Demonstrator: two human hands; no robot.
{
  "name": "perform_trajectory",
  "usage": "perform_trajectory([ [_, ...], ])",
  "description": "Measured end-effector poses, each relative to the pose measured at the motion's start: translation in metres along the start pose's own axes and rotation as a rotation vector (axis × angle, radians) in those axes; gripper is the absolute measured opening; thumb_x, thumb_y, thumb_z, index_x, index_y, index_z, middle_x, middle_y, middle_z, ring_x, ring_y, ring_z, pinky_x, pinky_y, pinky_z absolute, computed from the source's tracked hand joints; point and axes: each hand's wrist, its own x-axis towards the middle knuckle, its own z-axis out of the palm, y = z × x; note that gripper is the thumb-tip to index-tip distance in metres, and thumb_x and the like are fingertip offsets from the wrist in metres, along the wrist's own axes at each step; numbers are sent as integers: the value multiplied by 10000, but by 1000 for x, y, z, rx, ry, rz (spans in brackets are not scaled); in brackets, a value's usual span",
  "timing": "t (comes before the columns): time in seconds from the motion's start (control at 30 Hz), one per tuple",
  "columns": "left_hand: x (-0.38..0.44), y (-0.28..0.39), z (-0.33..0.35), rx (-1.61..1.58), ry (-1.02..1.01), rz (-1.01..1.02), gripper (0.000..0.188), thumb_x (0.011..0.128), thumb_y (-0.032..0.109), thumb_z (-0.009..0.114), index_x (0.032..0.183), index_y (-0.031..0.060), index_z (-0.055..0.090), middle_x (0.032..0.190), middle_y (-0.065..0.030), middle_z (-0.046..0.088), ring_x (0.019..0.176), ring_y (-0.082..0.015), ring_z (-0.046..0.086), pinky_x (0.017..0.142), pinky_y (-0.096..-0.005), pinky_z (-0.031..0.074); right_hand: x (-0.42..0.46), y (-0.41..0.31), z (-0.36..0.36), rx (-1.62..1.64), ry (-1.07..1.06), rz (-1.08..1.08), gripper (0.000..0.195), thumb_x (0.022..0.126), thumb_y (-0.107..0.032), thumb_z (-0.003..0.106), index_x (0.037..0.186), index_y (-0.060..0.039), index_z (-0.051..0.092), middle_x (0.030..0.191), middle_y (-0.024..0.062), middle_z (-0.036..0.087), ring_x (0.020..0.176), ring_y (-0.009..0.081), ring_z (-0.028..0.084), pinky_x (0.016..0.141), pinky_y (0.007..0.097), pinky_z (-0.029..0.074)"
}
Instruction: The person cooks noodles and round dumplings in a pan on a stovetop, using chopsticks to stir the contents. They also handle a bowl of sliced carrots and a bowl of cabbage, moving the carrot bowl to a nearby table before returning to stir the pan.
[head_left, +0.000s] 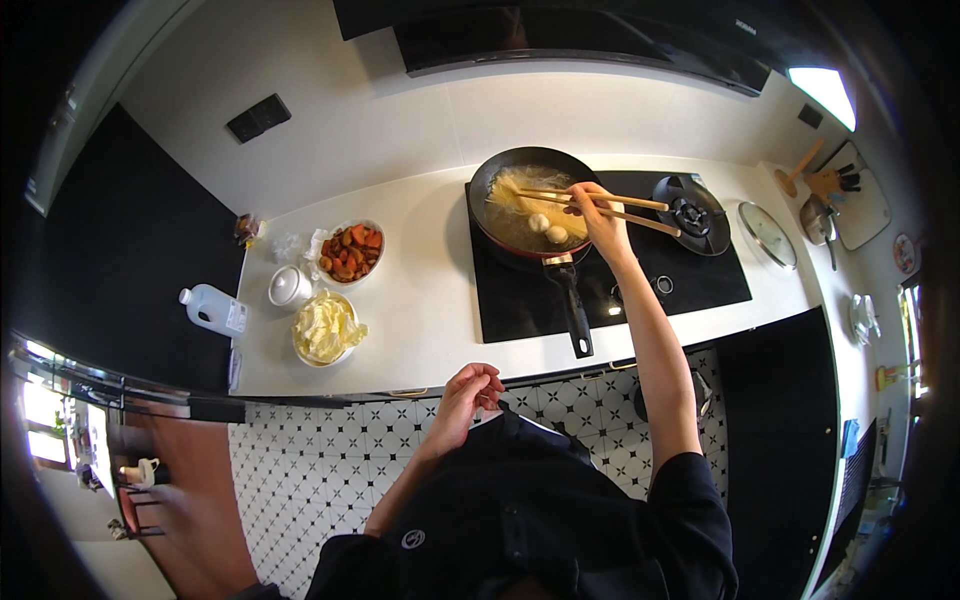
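Observation:
My right hand (596, 206) grips a pair of long wooden chopsticks (634, 201) over a deep black frying pan (555, 157). Their tips reach the pale yellow noodles (508, 191) lying in the bubbling liquid. Two round whitish balls (538, 222), perhaps eggs, sit in the same liquid near the handle side. The pan's black handle (576, 319) points back towards me, past the edge of the hob. My left hand (463, 405) hangs in front of my body, short of the counter edge, with loosely curled fingers and nothing visible in it.
Left on the white counter (420, 307) stand a bowl of chopped orange and brown food (352, 253), a bowl of cabbage leaves (326, 328), a lidded white jar (289, 286) and a plastic jug (214, 310). Right are a second burner (690, 216), a glass lid (767, 235) and a knife block (832, 182).

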Motion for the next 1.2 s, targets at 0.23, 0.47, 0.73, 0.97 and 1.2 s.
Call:
perform_trajectory([
  [0.23, -1, -3, -1, -1, -3, 3, 195, 1017, 143, 456, 1103, 34, 593, 944, -67, 641, 814, -107, 552, 731, -249, 442, 2, -1, -23, 31, 57, -20, 193, 1002, -165, 609, 1021, 20, 663, 866, 59, 667, 761, 133, 666, 700, 247, 548],
  [0.47, 0, -3, 2, -20, -14, 10, 191, 1014, 143, 466, 1102, 32, 595, 934, -64, 641, 806, -105, 554, 723, -246, 441, -19, -27, -16, -88, 18, -99, 199, 993, -176, 630, 1034, 14, 672, 840, 43, 659, 744, 118, 636, 688, 242, 522],
  [0.73, 1, -6, 3, -30, -12, 2, 186, 1005, 143, 484, 1086, 29, 608, 921, -65, 652, 788, -102, 567, 701, -237, 444, -40, -37, -41, -131, -33, -45, 189, 1003, -164, 609, 1033, 10, 678, 839, 42, 668, 758, 104, 625, 700, 228, 508],
  [0.97, 2, -11, 2, -33, -15, -7, 189, 1006, 152, 488, 1087, 33, 610, 921, -66, 654, 787, -97, 567, 698, -230, 445, -43, -48, -59, -211, 28, -40, 169, 994, -153, 619, 1028, -3, 688, 836, 40, 679, 745, 95, 620, 677, 223, 499],
  [1.2, 2, -9, 9, -14, -21, -19, 193, 1006, 156, 487, 1092, 33, 609, 922, -63, 653, 793, -95, 566, 708, -232, 440, -46, -40, -47, -413, -14, -164, 198, 975, -162, 630, 975, 29, 683, 835, 121, 684, 719, 202, 648, 661, 295, 517],
])
